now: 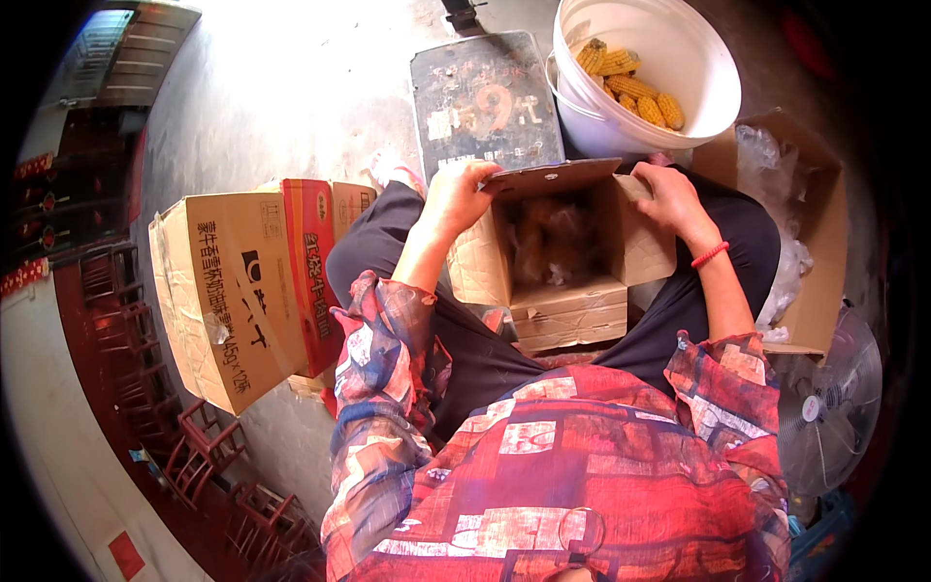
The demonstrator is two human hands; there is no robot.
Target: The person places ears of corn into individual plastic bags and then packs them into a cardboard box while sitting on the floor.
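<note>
Between my legs stands an open cardboard box [570, 315] with its flaps folded outward. My left hand [458, 197] is closed on the left end of the far flap [553, 177], fingers bent over its edge. On the other side, my right hand [671, 200] pinches the top of the right flap [645, 238]. Inside the box lie brownish things [555, 238] that seem to be covered in clear plastic; shadow hides what they are.
A white bucket [640, 134] holding several corn cobs [635, 89] stands beyond the box, beside a dark, worn flat platform [485, 102]. Taped cartons [228, 291] are at left. An open carton [819, 272] with plastic bags and a fan [824, 412] are at right. Wooden stools [208, 441] stand lower left.
</note>
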